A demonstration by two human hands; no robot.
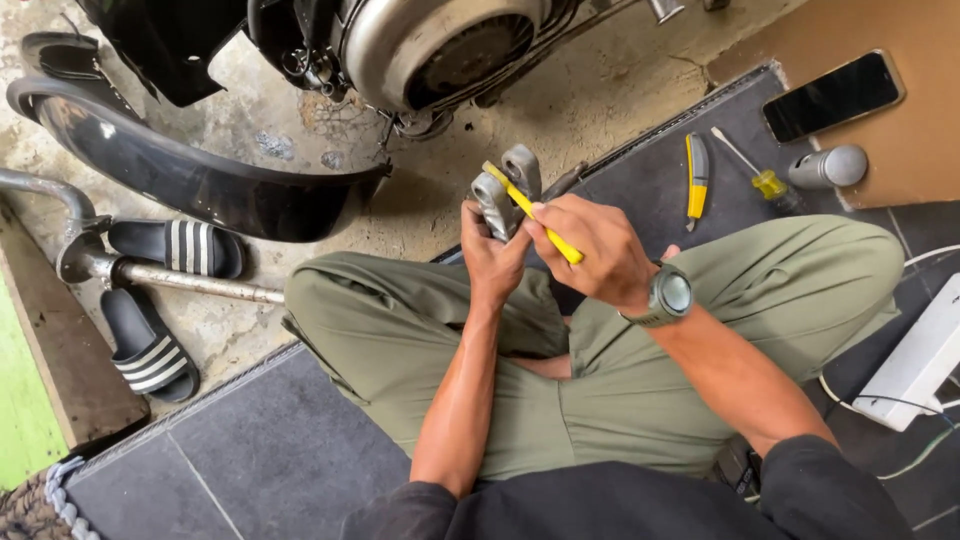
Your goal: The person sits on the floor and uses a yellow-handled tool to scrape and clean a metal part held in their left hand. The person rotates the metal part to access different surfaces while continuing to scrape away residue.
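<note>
Head view, looking down: the left hand [492,255] is wrapped around a grey metal bracket [508,193], fingers closed on its lower end, held above the knees. The right hand [592,250] pinches a yellow-handled tool [530,212], its tip laid against the bracket. The person sits cross-legged on dark grey floor tiles [270,450] where they meet rough, stained concrete [560,110]. A scooter engine [440,45] sits ahead, a black fender [190,175] and striped sandals [180,248] to the left. Yellow pliers [697,175], a screwdriver [752,170] and a phone [832,95] lie beyond the right knee.
</note>
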